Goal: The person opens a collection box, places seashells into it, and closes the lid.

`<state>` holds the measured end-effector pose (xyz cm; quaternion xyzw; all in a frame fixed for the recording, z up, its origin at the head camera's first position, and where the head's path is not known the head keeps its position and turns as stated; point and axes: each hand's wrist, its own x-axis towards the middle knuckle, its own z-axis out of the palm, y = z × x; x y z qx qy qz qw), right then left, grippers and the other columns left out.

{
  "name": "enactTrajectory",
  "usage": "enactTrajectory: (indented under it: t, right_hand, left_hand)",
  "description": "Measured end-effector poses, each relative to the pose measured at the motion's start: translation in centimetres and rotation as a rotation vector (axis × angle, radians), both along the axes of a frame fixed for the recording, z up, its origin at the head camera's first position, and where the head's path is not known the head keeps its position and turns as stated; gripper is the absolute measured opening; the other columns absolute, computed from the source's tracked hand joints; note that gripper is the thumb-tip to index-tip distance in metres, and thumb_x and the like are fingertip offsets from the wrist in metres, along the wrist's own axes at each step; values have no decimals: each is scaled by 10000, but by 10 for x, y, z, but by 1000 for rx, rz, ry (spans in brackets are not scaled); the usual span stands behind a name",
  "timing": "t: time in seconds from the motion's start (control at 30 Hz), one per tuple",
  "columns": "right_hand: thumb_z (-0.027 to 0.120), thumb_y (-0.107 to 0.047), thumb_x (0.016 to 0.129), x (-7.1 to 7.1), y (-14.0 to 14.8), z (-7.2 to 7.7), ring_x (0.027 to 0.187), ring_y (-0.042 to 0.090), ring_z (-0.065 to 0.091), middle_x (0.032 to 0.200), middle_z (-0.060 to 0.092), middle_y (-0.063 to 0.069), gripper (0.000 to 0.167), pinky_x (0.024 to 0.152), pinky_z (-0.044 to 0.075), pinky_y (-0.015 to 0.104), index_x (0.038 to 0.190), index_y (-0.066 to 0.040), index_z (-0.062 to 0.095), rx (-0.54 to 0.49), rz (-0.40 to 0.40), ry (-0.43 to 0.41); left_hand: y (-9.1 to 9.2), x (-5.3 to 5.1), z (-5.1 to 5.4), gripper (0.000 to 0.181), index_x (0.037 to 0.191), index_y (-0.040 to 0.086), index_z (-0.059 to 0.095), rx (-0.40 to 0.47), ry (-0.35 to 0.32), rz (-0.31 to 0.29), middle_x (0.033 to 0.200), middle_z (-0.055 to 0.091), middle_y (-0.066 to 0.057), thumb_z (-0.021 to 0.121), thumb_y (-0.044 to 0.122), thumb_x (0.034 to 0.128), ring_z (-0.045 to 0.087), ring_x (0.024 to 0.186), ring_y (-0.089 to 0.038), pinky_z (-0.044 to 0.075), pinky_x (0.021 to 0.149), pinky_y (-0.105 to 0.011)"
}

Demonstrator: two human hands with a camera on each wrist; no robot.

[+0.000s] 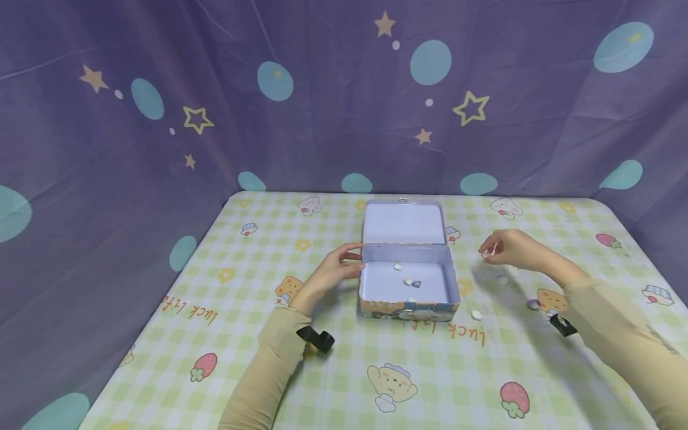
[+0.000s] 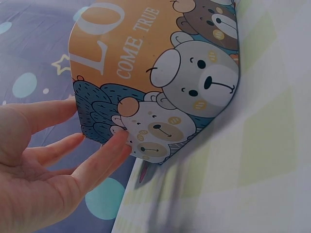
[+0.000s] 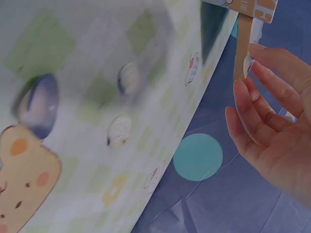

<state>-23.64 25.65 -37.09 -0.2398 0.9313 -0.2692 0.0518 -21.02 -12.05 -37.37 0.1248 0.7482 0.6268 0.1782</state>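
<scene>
At L side of tin box (image 1: 373,309), L hand (image 1: 334,272): fingers spread, touching it. R of box, R hand (image 1: 516,248): pinching 1 white shell (image 3: 248,67) w/ thumb + fingertips.

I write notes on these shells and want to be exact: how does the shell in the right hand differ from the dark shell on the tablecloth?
Colour: the held shell looks white, while the dark shell is greyish purple.
Position: the right hand pinches the held shell above the tablecloth; the dark shell lies on it, untouched.
Shared: both are outside the open tin box.
</scene>
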Motion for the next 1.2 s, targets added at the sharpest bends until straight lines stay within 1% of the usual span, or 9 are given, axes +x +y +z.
enactTrajectory:
  t: [0.37, 0.43, 0.67, 0.77, 0.87, 0.93, 1.03, 1.1, 1.2]
  right_hand:
    - [674, -61, 739, -5, -20, 10, 689, 137, 529, 765, 601, 6, 116, 556, 465, 234, 851, -30, 673, -4, 37, 41]
    - [676, -57, 735, -6, -23, 11, 689, 133, 528, 764, 598, 2, 114, 557, 466, 232, 848, -40, 674, -7, 42, 47]
    - [678, -53, 737, -6, -32, 14, 703, 168, 545, 790, 603, 13, 109, 560, 469, 225, 844, -37, 676, -33, 90, 67]
    - [680, -59, 736, -6, -37, 16, 702, 152, 541, 794, 604, 8, 113, 565, 471, 221, 847, -42, 676, -37, 98, 66]
    - [675, -50, 730, -7, -41, 17, 699, 146, 537, 775, 596, 2, 121, 566, 472, 228, 851, -38, 675, -34, 101, 71]
    - [674, -44, 726, -8, -45, 18, 696, 156, 540, 769, 593, 9, 125, 562, 473, 231, 851, -27, 674, -37, 111, 72]
    - [671, -27, 720, -8, -50, 19, 694, 185, 552, 772, 598, 21, 128, 555, 475, 228, 846, -10, 674, -39, 128, 73]
    - [670, -22, 717, -8, -53, 20, 690, 181, 554, 777, 602, 18, 126, 550, 475, 224, 842, -10, 676, -36, 143, 78]
    - [667, -9, 708, -9, -57, 20, 681, 159, 553, 774, 605, 17, 129, 554, 479, 223, 836, -4, 676, -33, 166, 96]
  left_hand:
    - [0, -1, -1, 520, 1323, -52, 323, 1, -8, 5, 1243, 360, -342, 530, -36, 846, 470, 1063, -432, 516, 836, -325]
    - [-1, -2, -2, 519, 1322, -47, 329, 0, -11, 9, 1243, 363, -338, 533, -35, 845, 475, 1061, -425, 514, 839, -329]
    - [-3, -13, -24, 511, 1316, 17, 378, 2, 14, 22, 1224, 413, -284, 566, 10, 841, 521, 1026, -358, 526, 815, -310]
    - [-3, -14, -25, 511, 1318, 18, 375, 0, 17, 17, 1225, 411, -287, 562, 7, 843, 518, 1027, -370, 527, 814, -315]
    - [-3, -14, -24, 518, 1323, 7, 361, 3, 7, 13, 1234, 397, -300, 559, 3, 845, 501, 1042, -397, 525, 817, -316]
    - [-4, -13, -21, 523, 1326, -8, 348, 11, -5, 9, 1240, 383, -314, 553, -7, 845, 481, 1057, -425, 522, 823, -322]
    - [-3, -8, -12, 524, 1327, -41, 324, 15, -11, -2, 1240, 364, -340, 536, -27, 849, 458, 1069, -453, 519, 830, -330]
    - [-1, -4, -5, 522, 1327, -53, 315, 16, -16, -3, 1240, 357, -350, 527, -36, 849, 449, 1074, -462, 517, 834, -331]
    - [0, 0, 0, 507, 1318, -72, 313, 13, -5, -2, 1229, 357, -361, 515, -41, 854, 453, 1068, -462, 520, 829, -329]
